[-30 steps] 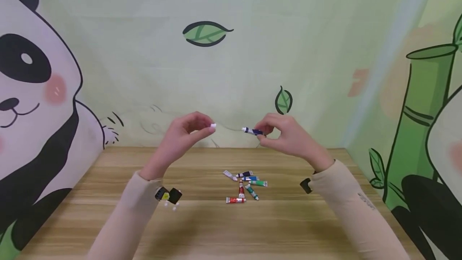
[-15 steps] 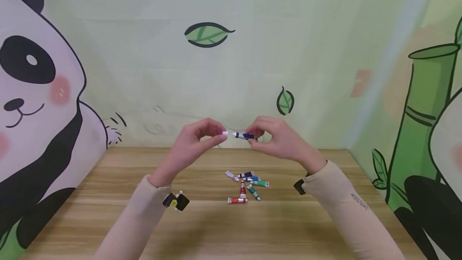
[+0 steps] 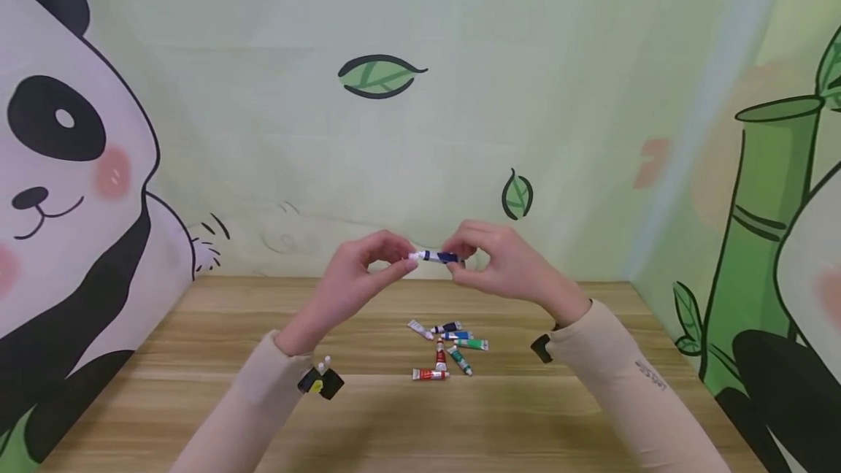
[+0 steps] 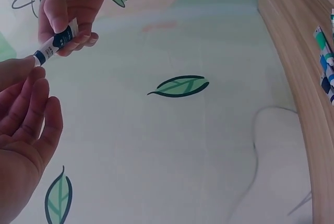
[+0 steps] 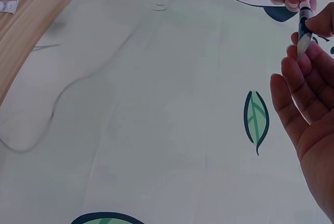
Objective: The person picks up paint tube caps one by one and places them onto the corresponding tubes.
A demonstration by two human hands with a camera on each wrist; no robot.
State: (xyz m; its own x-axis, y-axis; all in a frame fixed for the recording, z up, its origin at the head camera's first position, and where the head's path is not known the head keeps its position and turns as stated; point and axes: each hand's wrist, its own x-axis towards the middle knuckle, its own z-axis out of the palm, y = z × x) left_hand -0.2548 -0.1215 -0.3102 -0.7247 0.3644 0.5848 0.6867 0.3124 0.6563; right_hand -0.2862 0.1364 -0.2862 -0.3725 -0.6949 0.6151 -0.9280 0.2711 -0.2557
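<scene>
Above the table, my right hand (image 3: 509, 261) pinches a small dark-blue and white paint tube (image 3: 435, 257) between thumb and fingers. The tube lies nearly level, its nozzle end toward the left. My left hand (image 3: 355, 279) pinches a small white cap (image 3: 413, 256) at that nozzle end. Fingertips cover most of the cap, so how far it sits on the nozzle cannot be told. In the left wrist view, the tube (image 4: 55, 42) spans both hands. The right wrist view shows the tube (image 5: 304, 28) under the right thumb.
Several paint tubes lie on the wooden table (image 3: 525, 400): red (image 3: 430, 374), another red (image 3: 441, 356), teal (image 3: 460, 360), green (image 3: 471, 344), blue (image 3: 455, 336), dark blue (image 3: 447, 327) and whitish (image 3: 419, 328). Small white pieces (image 3: 325, 363) lie by the left wrist. A printed backdrop (image 3: 276, 130) stands behind.
Both hands have come together: the left moved right with the cap, the right moved left with the paint tube. The cap and nozzle, apart earlier, now meet. The tubes on the table stay put.
</scene>
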